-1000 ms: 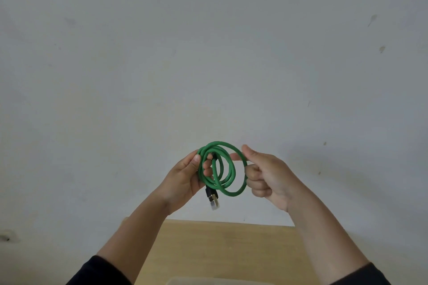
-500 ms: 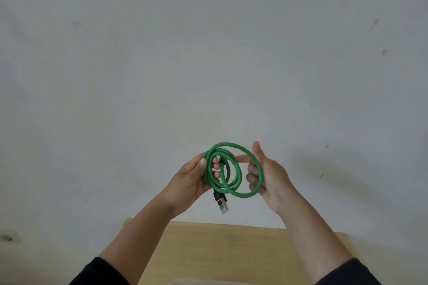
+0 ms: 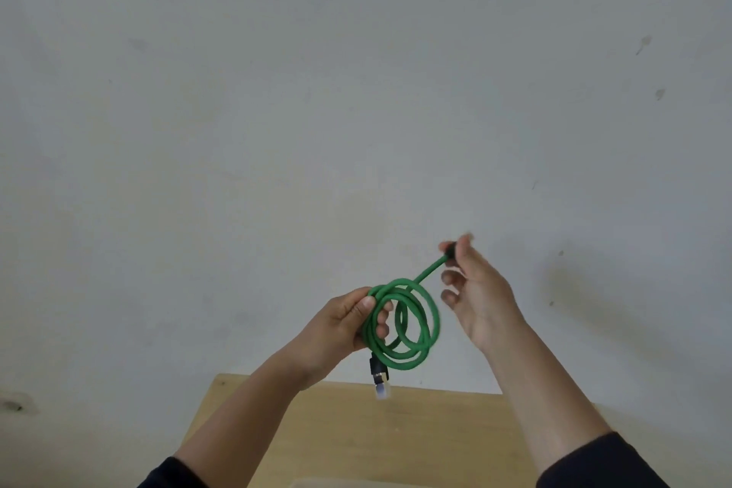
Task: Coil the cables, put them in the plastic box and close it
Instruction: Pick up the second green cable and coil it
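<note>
Left hand: the left hand point(image 3: 340, 325) is raised in front of the wall, thumb on the near side and fingers wrapped through the loops, clamped on the left side of the coil.
Right hand: the right hand point(image 3: 477, 289) is raised to the right of the coil and slightly higher. Thumb and forefinger pinch the black end of the cable at the top of the hand; the lower fingers are loosely curled and apart from the cable. The hand is motion-blurred, so the exact contact at the pinch is hard to tell.
Cable: the green round-sheathed cable point(image 3: 400, 325) is wound into several overlapping loops, held upright in the air between the two hands. A straight length leaves the top of the coil and runs up and to the right to the right hand's pinch.
Free end, upper: the black plug point(image 3: 450, 250) at the pinch is small and blurred; its type cannot be told.
Free end, lower: the black and metallic connector with a clear tip point(image 3: 379, 378) hangs down below the coil, just under the left hand, above the table's far edge.
Table: the light wooden table point(image 3: 396, 440) lies below the hands, its far edge against the wall.
Wall: the pale grey-white wall point(image 3: 277, 111) fills most of the view and carries a few small dark marks.
Sleeves: dark sleeves point(image 3: 602, 464) cover both forearms near the bottom edge.
Bottom edge: a pale strip point(image 3: 336, 483) shows at the lower edge; what it is cannot be told.
</note>
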A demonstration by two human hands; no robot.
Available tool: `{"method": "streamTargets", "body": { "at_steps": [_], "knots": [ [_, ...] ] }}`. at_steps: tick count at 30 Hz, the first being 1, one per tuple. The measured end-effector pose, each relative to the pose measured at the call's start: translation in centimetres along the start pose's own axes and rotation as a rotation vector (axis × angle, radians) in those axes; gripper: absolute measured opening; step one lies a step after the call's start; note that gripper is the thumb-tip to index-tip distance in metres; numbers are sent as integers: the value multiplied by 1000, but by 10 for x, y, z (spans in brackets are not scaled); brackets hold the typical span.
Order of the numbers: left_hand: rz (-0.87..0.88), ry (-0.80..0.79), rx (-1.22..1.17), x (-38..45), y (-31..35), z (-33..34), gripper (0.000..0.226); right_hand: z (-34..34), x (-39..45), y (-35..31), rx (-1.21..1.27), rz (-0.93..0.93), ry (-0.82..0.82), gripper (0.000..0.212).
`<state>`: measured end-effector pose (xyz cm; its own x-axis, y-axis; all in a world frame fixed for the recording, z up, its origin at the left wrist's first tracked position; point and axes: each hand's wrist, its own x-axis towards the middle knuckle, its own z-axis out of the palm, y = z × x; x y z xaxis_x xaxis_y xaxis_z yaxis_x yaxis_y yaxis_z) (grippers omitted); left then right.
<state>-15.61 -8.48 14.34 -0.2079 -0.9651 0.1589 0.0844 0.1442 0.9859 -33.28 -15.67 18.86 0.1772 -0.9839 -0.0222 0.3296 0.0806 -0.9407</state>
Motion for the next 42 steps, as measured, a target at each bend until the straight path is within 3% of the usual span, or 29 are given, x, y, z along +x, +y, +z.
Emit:
{"method": "streamTargets", "body": {
  "at_steps": [2, 5, 9, 12, 15, 20, 27, 32, 35, 37, 39, 42],
  "knots": [
    [-28, 80, -67, 0, 2, -5, 28, -11, 3, -4, 117, -62, 14, 32],
    [-95, 225, -58, 4, 6, -13, 30, -21, -2, -5, 113, -145, -155, 32],
    [-200, 351, 58, 10, 6, -11, 32, -13, -16, -8, -521, -356, -381, 27],
    [-217, 430, 46, 13, 5, -5, 32, -4, -24, -13, -855, -330, -531, 30],
    [-183, 449, 75, 16, 7, -1, 31, 1, -31, -13, -1077, -343, -474, 33],
    [-77, 436, 244, 17, 9, 6, 30, 8, -34, -6, -1174, -387, -344, 15],
    [-3, 396, 387, 14, 6, 12, 28, 20, -33, 15, -1285, -453, -117, 26],
    [2, 439, 296, 14, 3, 13, 27, 24, -37, 29, -1279, -692, -8, 11],
    [-16, 480, 175, 15, 1, 13, 27, 22, -35, 32, -1292, -779, -65, 5],
    [-7, 489, 88, 15, 1, 13, 27, 20, -34, 32, -1333, -790, -167, 13],
    [-5, 436, 8, 14, 3, 15, 28, 19, -35, 33, -1302, -766, -217, 23],
    [-8, 300, -69, 8, 1, 23, 33, 19, -33, 35, -1172, -731, -130, 19]
  ]
}}
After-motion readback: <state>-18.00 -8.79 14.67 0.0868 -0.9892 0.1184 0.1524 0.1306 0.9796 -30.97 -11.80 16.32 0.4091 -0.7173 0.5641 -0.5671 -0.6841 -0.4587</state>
